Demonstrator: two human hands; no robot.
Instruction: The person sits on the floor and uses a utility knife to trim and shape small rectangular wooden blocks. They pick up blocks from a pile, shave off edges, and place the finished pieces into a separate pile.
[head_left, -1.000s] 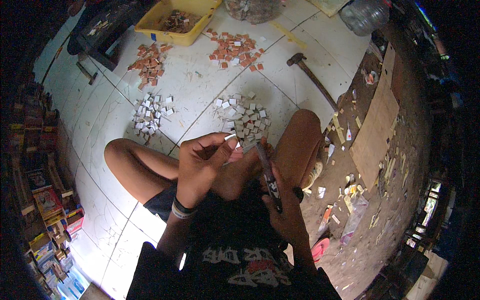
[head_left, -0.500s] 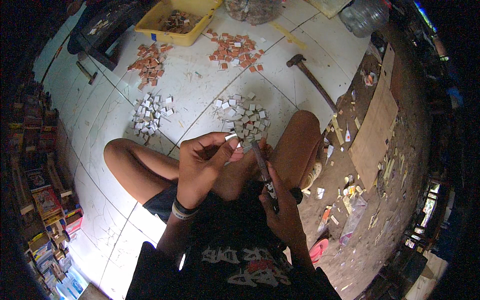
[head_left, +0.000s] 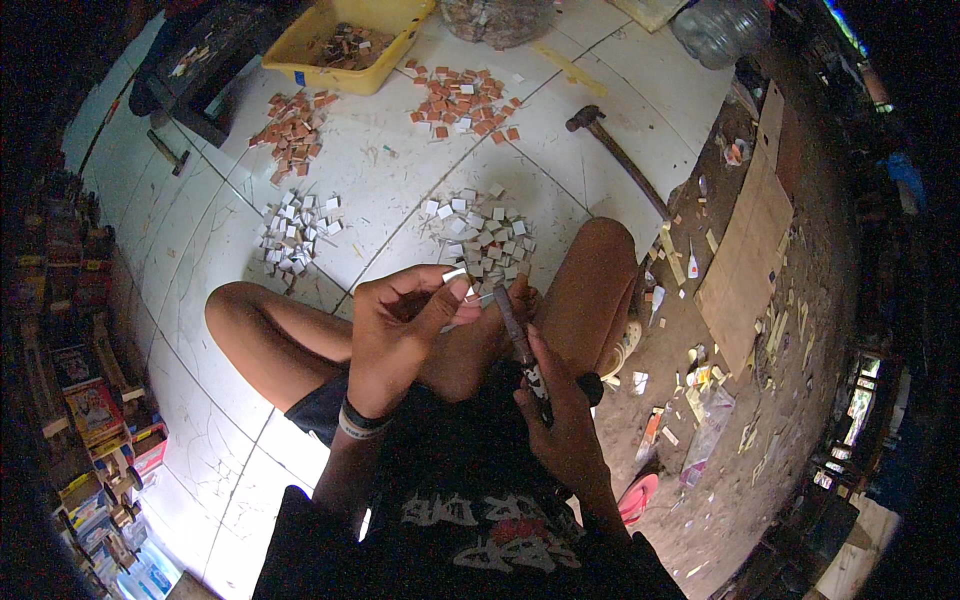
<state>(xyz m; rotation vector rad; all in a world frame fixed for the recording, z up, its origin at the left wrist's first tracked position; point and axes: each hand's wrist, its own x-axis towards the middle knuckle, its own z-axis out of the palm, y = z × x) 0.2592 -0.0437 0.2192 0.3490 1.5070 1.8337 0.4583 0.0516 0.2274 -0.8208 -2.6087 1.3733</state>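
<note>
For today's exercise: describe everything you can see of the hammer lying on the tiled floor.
The hammer lies flat on the white tiled floor, at the upper right, untouched by either hand. Its dark head points to the upper left; a long, slim brownish handle, seemingly wooden, runs diagonally down-right toward the dirt-coloured edge near the person's knee. Nothing rests on it.

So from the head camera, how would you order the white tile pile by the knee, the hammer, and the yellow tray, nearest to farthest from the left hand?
1. White tile pile: just beyond the left hand, on the floor ahead of it.
2. Hammer: farther off, up and to the right on the white tiles.
3. Yellow tray: farthest, at the top edge, slightly left.
</note>
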